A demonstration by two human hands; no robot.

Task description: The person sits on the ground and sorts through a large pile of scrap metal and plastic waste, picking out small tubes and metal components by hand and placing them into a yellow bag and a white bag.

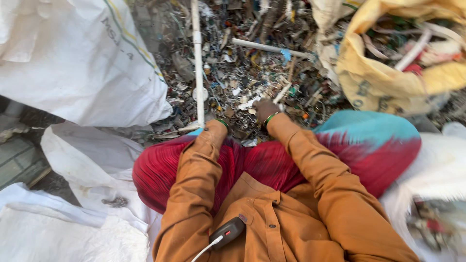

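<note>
While resting on the scrap pile (242,73), right hand (264,109) touches a white stick (282,91).

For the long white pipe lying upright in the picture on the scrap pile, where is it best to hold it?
Grip the white pipe at its near end, beside the left hand, coming from above: that part lies bare on the scrap pile. Its round fitting may snag.
</note>
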